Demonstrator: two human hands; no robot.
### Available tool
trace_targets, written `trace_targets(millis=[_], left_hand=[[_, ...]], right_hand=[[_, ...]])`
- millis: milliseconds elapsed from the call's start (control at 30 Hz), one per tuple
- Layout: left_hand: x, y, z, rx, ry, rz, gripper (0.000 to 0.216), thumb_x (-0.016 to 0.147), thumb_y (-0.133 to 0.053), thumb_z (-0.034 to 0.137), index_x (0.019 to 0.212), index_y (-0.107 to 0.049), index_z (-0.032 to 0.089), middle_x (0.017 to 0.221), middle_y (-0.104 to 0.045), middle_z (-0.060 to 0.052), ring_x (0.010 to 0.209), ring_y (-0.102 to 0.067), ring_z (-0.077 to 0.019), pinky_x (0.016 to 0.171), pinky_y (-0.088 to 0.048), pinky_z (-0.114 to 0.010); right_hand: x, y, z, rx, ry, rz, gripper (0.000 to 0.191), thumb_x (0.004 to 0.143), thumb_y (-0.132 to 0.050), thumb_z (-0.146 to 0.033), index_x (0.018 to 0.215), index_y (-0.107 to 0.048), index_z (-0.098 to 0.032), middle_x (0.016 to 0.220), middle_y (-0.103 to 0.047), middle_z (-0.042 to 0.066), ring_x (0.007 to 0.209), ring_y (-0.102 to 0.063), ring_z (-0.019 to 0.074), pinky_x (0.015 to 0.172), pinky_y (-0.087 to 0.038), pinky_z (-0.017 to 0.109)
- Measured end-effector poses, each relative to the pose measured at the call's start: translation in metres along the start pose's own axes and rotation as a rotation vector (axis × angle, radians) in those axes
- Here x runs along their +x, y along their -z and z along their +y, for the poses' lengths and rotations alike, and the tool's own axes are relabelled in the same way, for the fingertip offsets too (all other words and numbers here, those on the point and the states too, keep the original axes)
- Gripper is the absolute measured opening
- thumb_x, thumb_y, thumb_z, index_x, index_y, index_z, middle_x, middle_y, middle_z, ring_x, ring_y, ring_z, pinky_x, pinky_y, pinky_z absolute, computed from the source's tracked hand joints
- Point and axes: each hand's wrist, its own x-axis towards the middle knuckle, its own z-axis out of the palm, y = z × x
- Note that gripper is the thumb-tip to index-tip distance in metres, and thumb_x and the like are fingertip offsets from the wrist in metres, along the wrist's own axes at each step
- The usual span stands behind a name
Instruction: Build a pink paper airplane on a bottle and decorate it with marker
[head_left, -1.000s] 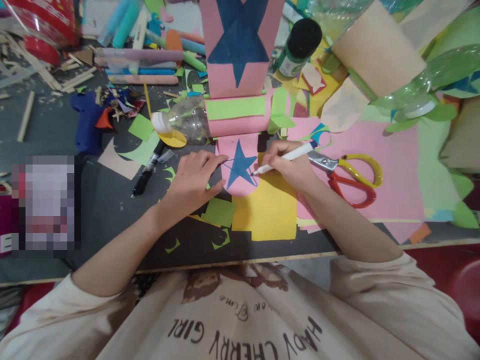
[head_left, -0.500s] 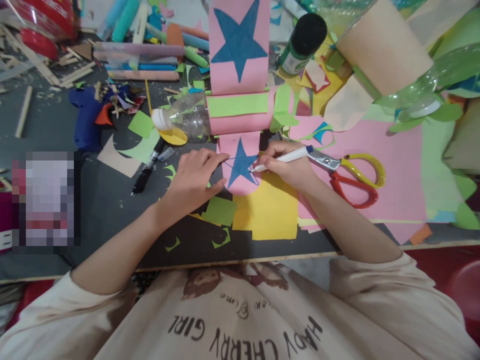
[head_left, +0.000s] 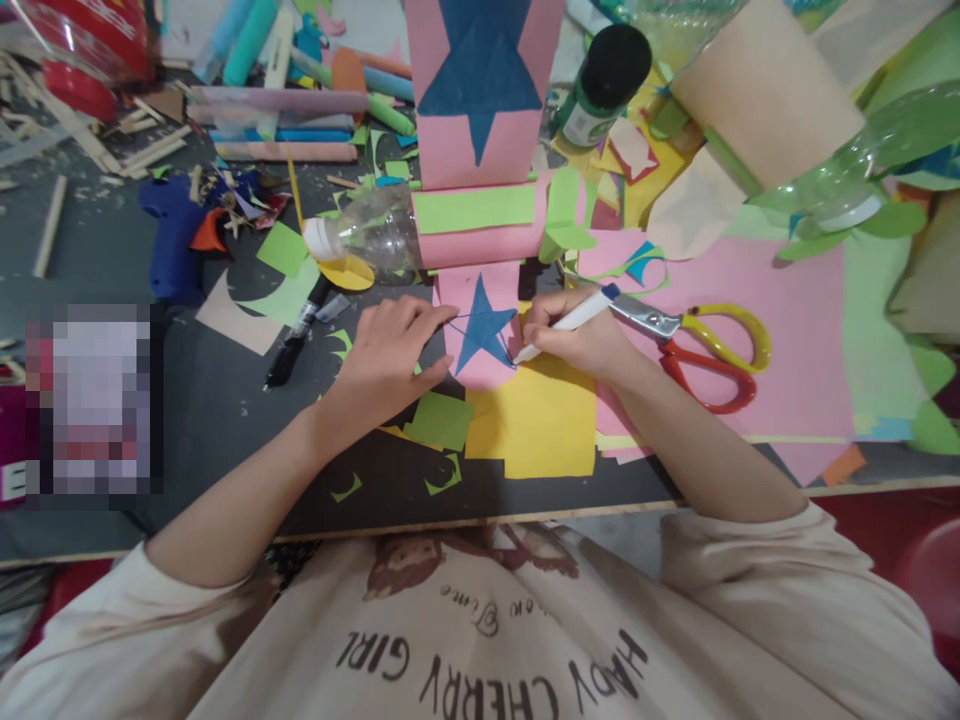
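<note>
My right hand (head_left: 574, 330) is closed round a white marker (head_left: 581, 312) with a blue end. Its tip touches the lower right point of a blue star (head_left: 484, 328) on a pink paper flap (head_left: 465, 290). My left hand (head_left: 397, 345) lies on the flap's left edge, thumb and fingers apart. The flap extends from a clear plastic bottle (head_left: 382, 235) wrapped in pink and green paper. A second pink flap (head_left: 450, 150) with a larger blue star (head_left: 480, 90) sticks out on the far side.
Scissors (head_left: 660, 325) with red and yellow handles lie right of my right hand on pink paper (head_left: 795, 350). A dark-capped green bottle (head_left: 604, 85), a blue glue gun (head_left: 172, 240) and a black pen (head_left: 296, 335) lie around. Paper scraps and sticks litter the table.
The marker tip has moved right and down along the star to its lower right point, with the marker tilted more steeply. My left hand stays in place.
</note>
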Motion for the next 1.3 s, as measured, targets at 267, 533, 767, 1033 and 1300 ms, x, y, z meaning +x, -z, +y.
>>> trace_targets(millis=[267, 533, 767, 1033, 1300], left_hand=[[0.0009, 0.0023, 0.0017, 0.009, 0.01, -0.015, 0.041, 0.097, -0.05, 0.029, 0.136, -0.057, 0.018, 0.115, -0.062, -0.014, 0.106, -0.056, -0.0311, 0.092, -0.042, -0.043], [-0.0004, -0.0007, -0.0006, -0.012, 0.003, 0.015, 0.039, 0.097, -0.05, 0.03, 0.134, -0.057, 0.019, 0.113, -0.063, -0.013, 0.105, -0.056, -0.03, 0.092, -0.042, -0.043], [-0.0013, 0.0001, 0.0001, -0.003, -0.009, 0.02, 0.04, 0.098, -0.049, 0.031, 0.136, -0.056, 0.02, 0.114, -0.063, -0.013, 0.106, -0.057, -0.0305, 0.092, -0.042, -0.043], [-0.0017, -0.0007, -0.0017, -0.005, -0.018, 0.029, 0.039, 0.1, -0.046, 0.033, 0.136, -0.056, 0.02, 0.114, -0.062, -0.013, 0.106, -0.056, -0.0296, 0.091, -0.041, -0.042], [-0.0015, -0.0006, -0.0023, 0.003, -0.023, 0.034, 0.039, 0.1, -0.047, 0.034, 0.135, -0.057, 0.019, 0.113, -0.063, -0.013, 0.104, -0.057, -0.0295, 0.089, -0.041, -0.041]], right_hand=[[0.0026, -0.0001, 0.0014, -0.001, 0.016, 0.068, 0.021, 0.064, -0.062, -0.029, 0.049, -0.048, -0.023, 0.052, -0.062, 0.0, 0.051, -0.061, 0.0138, 0.049, -0.046, 0.027], [0.0029, 0.0002, 0.0028, 0.024, 0.031, 0.134, 0.025, 0.068, -0.067, -0.03, 0.051, -0.051, -0.023, 0.051, -0.06, -0.002, 0.05, -0.058, 0.0126, 0.047, -0.046, 0.026], [0.0046, 0.0006, 0.0047, -0.007, 0.055, 0.133, 0.024, 0.074, -0.072, -0.032, 0.057, -0.057, -0.022, 0.054, -0.063, -0.001, 0.05, -0.058, 0.0127, 0.049, -0.045, 0.027], [0.0038, -0.0017, 0.0074, 0.0, 0.031, 0.145, 0.026, 0.069, -0.072, -0.033, 0.053, -0.054, -0.022, 0.058, -0.068, 0.001, 0.06, -0.066, 0.0162, 0.054, -0.049, 0.028], [0.0019, -0.0004, 0.0038, -0.002, -0.01, 0.061, 0.022, 0.064, -0.063, -0.025, 0.047, -0.049, -0.022, 0.054, -0.065, 0.0, 0.053, -0.062, 0.0132, 0.051, -0.045, 0.026]])
